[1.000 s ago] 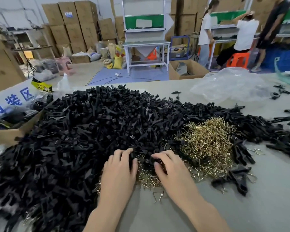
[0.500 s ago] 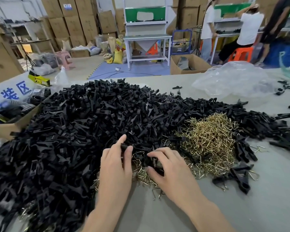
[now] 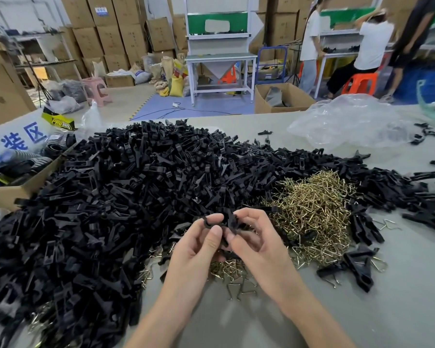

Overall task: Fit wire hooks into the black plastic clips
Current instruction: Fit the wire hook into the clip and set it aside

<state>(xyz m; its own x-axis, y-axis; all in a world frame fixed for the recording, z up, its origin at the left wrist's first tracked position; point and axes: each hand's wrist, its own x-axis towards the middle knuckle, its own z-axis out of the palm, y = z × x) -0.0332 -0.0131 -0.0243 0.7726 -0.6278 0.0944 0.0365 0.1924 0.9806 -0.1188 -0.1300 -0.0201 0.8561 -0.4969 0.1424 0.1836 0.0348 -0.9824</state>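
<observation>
Lifted since half a second ago: left grip (image 3: pixel 199 249) and right grip (image 3: pixel 258 243), both up off the edge of the heap where they were picking low, now meeting in the air. Camera also tilted slightly up.

Nearest: bare grey desk (image 3: pixel 236 322), both forearms coming in over it. A few loose wire hooks (image 3: pixel 239 287) lie flat just under the wrists.

Between the grips: one black clip (image 3: pixel 227 222), held clear above the desk. Left grip grasps it with thumb and forefinger curled round its ringed end; right grip pinches the other side with thumb and bent fingers. Cannot tell whether a hook is in it.

Left and beyond: large heap of black clips (image 3: pixel 116 197), covering most of the desk. Right of the grips, touching that heap: mound of brass-coloured hooks (image 3: pixel 314 209). Near its right edge, a few clips with hooks fitted (image 3: pixel 357 267), lying apart.

Far left edge: open cardboard box (image 3: pixel 8 197), dark parts inside. Far right: crumpled clear plastic bag (image 3: pixel 349 121) on the desk.

Background: white workbench (image 3: pixel 221 59), stacked cartons (image 3: pixel 106 33), three people (image 3: pixel 372 43) at another bench.
</observation>
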